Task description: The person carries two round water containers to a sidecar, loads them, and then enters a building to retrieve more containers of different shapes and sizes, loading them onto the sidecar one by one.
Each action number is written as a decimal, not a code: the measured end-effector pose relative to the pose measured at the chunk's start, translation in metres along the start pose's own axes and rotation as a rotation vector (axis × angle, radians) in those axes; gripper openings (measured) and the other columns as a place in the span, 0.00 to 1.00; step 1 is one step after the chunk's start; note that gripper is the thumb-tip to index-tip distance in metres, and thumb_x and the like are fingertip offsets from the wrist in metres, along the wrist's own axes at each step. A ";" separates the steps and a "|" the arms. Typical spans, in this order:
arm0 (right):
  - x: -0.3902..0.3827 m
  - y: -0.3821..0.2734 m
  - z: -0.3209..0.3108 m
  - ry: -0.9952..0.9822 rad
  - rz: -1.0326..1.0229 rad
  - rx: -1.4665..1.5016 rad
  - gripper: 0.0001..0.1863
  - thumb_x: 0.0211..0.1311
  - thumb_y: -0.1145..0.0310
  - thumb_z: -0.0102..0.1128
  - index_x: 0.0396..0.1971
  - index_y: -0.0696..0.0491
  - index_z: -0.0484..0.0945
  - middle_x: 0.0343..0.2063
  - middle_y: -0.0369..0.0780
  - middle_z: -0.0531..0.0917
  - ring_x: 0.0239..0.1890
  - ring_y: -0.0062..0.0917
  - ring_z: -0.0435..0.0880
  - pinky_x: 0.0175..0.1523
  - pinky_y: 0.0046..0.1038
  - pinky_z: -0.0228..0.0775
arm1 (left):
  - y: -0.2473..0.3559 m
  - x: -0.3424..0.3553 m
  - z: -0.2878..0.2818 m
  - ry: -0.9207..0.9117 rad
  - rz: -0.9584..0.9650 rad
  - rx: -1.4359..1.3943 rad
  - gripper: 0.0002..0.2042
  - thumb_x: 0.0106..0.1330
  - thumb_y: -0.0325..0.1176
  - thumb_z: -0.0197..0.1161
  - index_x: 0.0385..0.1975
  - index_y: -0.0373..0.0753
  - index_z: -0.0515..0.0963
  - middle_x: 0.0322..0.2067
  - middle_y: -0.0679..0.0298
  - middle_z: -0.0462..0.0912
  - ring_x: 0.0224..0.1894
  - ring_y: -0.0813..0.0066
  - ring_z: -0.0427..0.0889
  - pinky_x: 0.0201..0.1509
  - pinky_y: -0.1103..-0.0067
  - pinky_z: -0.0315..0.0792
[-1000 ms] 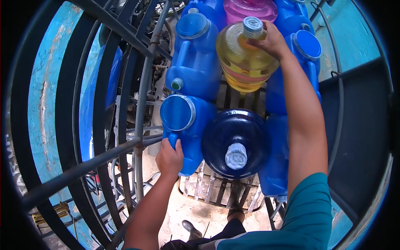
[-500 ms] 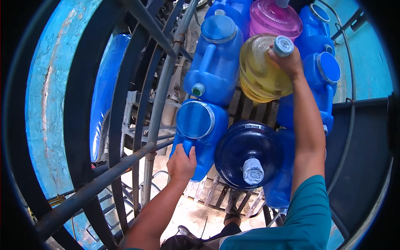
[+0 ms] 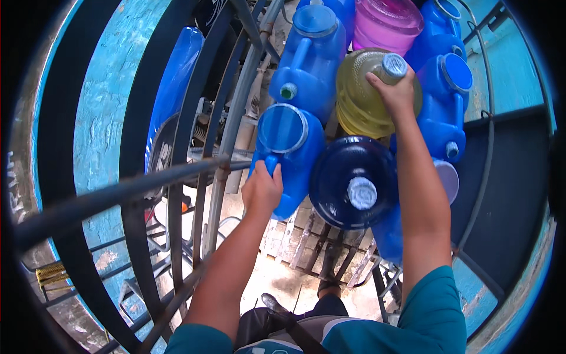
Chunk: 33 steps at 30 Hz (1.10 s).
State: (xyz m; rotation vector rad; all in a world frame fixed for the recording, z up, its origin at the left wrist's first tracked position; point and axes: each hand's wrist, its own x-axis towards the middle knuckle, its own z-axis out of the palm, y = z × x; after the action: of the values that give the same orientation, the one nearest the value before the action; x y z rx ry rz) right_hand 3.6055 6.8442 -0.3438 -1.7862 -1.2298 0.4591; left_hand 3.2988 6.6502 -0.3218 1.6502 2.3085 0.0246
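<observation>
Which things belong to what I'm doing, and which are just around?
Part of it:
Left hand gripping blue jug
Right hand gripping yellow bottle
Likely also: dark blue bottle, pink bottle

Just around:
Metal bars
Black panel
Yellow rope
Blue wall

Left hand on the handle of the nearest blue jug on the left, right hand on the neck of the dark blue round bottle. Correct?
Not quite: the head view shows the right hand on the neck of the yellow bottle, not the dark blue round bottle. The left hand is on that blue jug's handle.
</observation>
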 end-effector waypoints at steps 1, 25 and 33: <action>-0.008 -0.004 -0.013 0.030 -0.006 0.013 0.47 0.45 0.55 0.76 0.61 0.60 0.61 0.55 0.53 0.73 0.59 0.45 0.72 0.63 0.36 0.64 | 0.000 -0.001 0.002 0.035 0.020 0.007 0.19 0.70 0.50 0.51 0.38 0.37 0.68 0.33 0.46 0.82 0.34 0.41 0.81 0.38 0.53 0.73; -0.716 -0.255 -0.220 -0.752 -0.369 0.304 0.14 0.56 0.70 0.62 0.43 0.54 0.75 0.49 0.44 0.79 0.48 0.40 0.80 0.50 0.35 0.72 | -0.266 -0.630 -0.014 -0.668 0.469 -0.092 0.25 0.63 0.43 0.59 0.57 0.38 0.68 0.51 0.49 0.78 0.56 0.52 0.76 0.63 0.58 0.61; -0.931 -0.196 -0.183 -1.242 -0.582 -0.329 0.12 0.51 0.67 0.65 0.34 0.56 0.78 0.32 0.48 0.83 0.38 0.42 0.83 0.45 0.36 0.74 | -0.555 -0.825 -0.073 -0.320 -0.091 -0.353 0.22 0.64 0.39 0.56 0.57 0.40 0.69 0.51 0.49 0.77 0.56 0.51 0.76 0.59 0.59 0.66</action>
State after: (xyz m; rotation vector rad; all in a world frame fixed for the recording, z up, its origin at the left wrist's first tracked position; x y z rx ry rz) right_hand 3.2194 5.9613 -0.2477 -1.1906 -2.6870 1.1278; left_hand 3.0104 5.7087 -0.1639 1.2713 1.9983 0.1305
